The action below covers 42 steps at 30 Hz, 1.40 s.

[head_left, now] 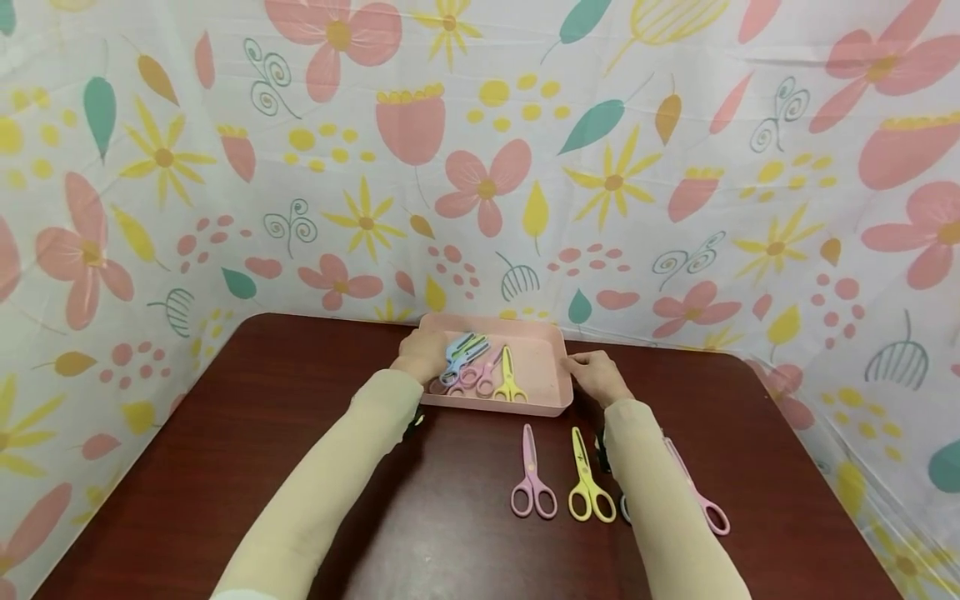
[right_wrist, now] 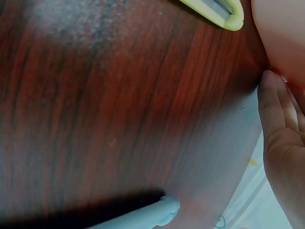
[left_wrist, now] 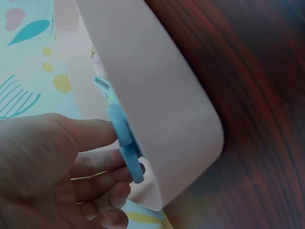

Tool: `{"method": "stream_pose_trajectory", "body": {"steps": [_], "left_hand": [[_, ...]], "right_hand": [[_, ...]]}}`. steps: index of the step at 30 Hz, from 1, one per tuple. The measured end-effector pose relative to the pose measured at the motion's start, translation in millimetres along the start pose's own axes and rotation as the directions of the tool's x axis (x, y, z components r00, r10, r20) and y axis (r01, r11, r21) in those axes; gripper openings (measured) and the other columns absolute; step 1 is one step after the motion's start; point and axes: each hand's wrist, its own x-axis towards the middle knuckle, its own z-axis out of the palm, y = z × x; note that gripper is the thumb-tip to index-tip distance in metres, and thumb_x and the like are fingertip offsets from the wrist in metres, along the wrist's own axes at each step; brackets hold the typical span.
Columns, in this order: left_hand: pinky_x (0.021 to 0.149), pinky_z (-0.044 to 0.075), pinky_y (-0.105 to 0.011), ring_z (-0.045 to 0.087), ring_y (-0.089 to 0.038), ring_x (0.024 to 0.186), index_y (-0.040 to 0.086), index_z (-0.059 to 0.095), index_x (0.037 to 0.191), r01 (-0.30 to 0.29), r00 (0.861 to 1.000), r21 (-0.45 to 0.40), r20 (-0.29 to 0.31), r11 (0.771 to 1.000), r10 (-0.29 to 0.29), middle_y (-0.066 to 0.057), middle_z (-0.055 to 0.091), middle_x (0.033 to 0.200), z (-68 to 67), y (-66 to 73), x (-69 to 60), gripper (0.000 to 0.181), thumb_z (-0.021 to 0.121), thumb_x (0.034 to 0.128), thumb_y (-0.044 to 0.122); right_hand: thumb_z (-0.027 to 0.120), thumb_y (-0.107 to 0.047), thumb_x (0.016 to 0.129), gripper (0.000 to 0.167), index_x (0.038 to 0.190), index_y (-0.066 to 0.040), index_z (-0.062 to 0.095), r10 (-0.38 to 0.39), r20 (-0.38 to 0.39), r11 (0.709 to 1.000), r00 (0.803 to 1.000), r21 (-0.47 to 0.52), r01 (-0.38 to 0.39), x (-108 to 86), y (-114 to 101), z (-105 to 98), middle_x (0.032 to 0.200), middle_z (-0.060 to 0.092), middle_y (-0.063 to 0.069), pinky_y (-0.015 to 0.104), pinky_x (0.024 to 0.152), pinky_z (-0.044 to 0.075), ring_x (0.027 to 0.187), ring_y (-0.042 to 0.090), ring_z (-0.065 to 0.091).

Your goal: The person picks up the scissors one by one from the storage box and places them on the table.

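My left hand (head_left: 422,353) reaches into the left side of a pink tray (head_left: 536,408). Its thumb and fingers pinch the handle loops of light blue scissors (left_wrist: 121,126), just inside the tray wall. Beside them in the tray lie more scissors, among them pink scissors (head_left: 486,377) and yellow scissors (head_left: 508,379); some overlap. My right hand (head_left: 597,377) is at the tray's right edge, and its extended fingers (right_wrist: 270,102) touch the outside of the wall. The tray partly hides those fingertips.
On the dark wooden table (head_left: 300,392), nearer me, lie pink scissors (head_left: 530,475), yellow scissors (head_left: 585,479) and another pink pair (head_left: 708,504). A blue-grey pair (head_left: 626,507) is mostly hidden by my right sleeve (head_left: 660,492). A flowered cloth (head_left: 480,150) hangs behind.
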Motion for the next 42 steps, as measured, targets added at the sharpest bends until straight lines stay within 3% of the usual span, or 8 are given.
{"method": "stream_pose_trajectory", "body": {"steps": [4, 12, 16, 20, 23, 28, 35, 42], "left_hand": [[0.071, 0.051, -0.044, 0.058, -0.031, 0.093, 0.005, 0.067, 0.095, 0.037, 0.999, -0.007, 0.022, 0.999, -0.037, -0.014, 0.051, 0.122, -4.0, 6.7, -1.2, 0.009, 0.065, 0.0911, 0.013], [0.072, 0.049, -0.042, 0.057, -0.028, 0.091, 0.005, 0.065, 0.105, 0.089, 0.995, -0.010, 0.048, 0.996, -0.088, -0.013, 0.048, 0.124, -6.8, 7.1, -4.2, 0.022, 0.069, 0.0890, 0.019], [0.072, 0.050, -0.041, 0.057, -0.028, 0.091, 0.008, 0.066, 0.096, 0.064, 0.997, -0.005, 0.031, 0.998, -0.064, -0.010, 0.054, 0.110, -8.4, 3.0, -7.1, 0.016, 0.070, 0.0884, 0.021], [0.066, 0.048, -0.038, 0.057, -0.026, 0.082, 0.010, 0.064, 0.083, 0.039, 0.999, -0.037, 0.026, 0.999, -0.038, -0.006, 0.059, 0.088, -10.4, -0.8, -12.9, 0.015, 0.071, 0.0877, 0.022], [0.064, 0.047, -0.038, 0.056, -0.024, 0.077, 0.010, 0.064, 0.080, 0.026, 1.000, -0.054, 0.004, 0.998, -0.026, -0.005, 0.059, 0.079, -10.6, -2.4, -18.2, 0.018, 0.073, 0.0859, 0.024], [0.060, 0.047, -0.038, 0.057, -0.024, 0.072, 0.010, 0.066, 0.081, -0.003, 0.998, -0.109, -0.060, 0.994, -0.004, -0.005, 0.059, 0.076, -8.7, -6.1, -29.4, 0.018, 0.074, 0.0834, 0.026], [0.055, 0.044, -0.034, 0.055, -0.022, 0.065, 0.006, 0.061, 0.092, -0.049, 0.991, -0.241, -0.135, 0.969, 0.016, -0.005, 0.058, 0.072, -1.3, -5.8, -50.4, 0.031, 0.078, 0.0793, 0.029], [0.050, 0.042, -0.031, 0.053, -0.019, 0.056, 0.010, 0.060, 0.070, -0.080, 0.985, -0.283, -0.172, 0.956, 0.032, -0.002, 0.055, 0.062, 9.4, -2.2, -78.1, 0.025, 0.073, 0.0771, 0.030]], "right_hand": [[0.051, -0.032, 0.102, 0.046, 0.133, 0.002, 0.058, 0.008, -0.021, 1.000, 1.000, -0.001, -0.008, -2.0, 0.5, -0.2, 0.128, 0.059, 0.022, 0.048, 0.093, 0.046, 0.113, 0.034, 0.057], [0.051, -0.032, 0.102, 0.045, 0.131, 0.001, 0.060, -0.005, -0.041, 1.000, 0.999, -0.008, 0.004, -3.7, -0.6, 3.2, 0.128, 0.060, 0.021, 0.047, 0.093, 0.046, 0.114, 0.034, 0.056], [0.052, -0.033, 0.102, 0.045, 0.132, 0.001, 0.060, -0.002, -0.048, 1.000, 0.999, -0.007, 0.002, -2.7, 0.2, 3.9, 0.129, 0.059, 0.021, 0.047, 0.092, 0.045, 0.114, 0.033, 0.056], [0.052, -0.035, 0.102, 0.048, 0.134, 0.000, 0.058, 0.007, -0.046, 1.000, 0.999, 0.003, -0.007, -2.7, 2.0, 3.3, 0.132, 0.057, 0.021, 0.048, 0.094, 0.044, 0.116, 0.033, 0.054], [0.052, -0.035, 0.102, 0.048, 0.135, 0.000, 0.057, 0.014, -0.040, 1.000, 0.999, 0.019, -0.013, -2.2, 3.1, 3.1, 0.133, 0.056, 0.021, 0.049, 0.096, 0.043, 0.118, 0.033, 0.053], [0.052, -0.034, 0.102, 0.047, 0.134, 0.000, 0.058, 0.023, -0.033, 0.999, 0.999, 0.047, -0.022, -1.5, 3.6, 4.6, 0.131, 0.057, 0.020, 0.046, 0.094, 0.046, 0.114, 0.031, 0.056], [0.052, -0.030, 0.102, 0.045, 0.131, 0.004, 0.058, 0.009, -0.035, 0.996, 0.999, 0.094, -0.006, -0.6, 4.6, 6.6, 0.127, 0.059, 0.021, 0.042, 0.091, 0.048, 0.111, 0.029, 0.058], [0.052, -0.029, 0.102, 0.044, 0.131, 0.004, 0.059, 0.013, -0.031, 0.993, 0.999, 0.121, -0.009, -0.6, 6.0, 6.4, 0.128, 0.059, 0.020, 0.043, 0.093, 0.047, 0.113, 0.029, 0.057]]}}
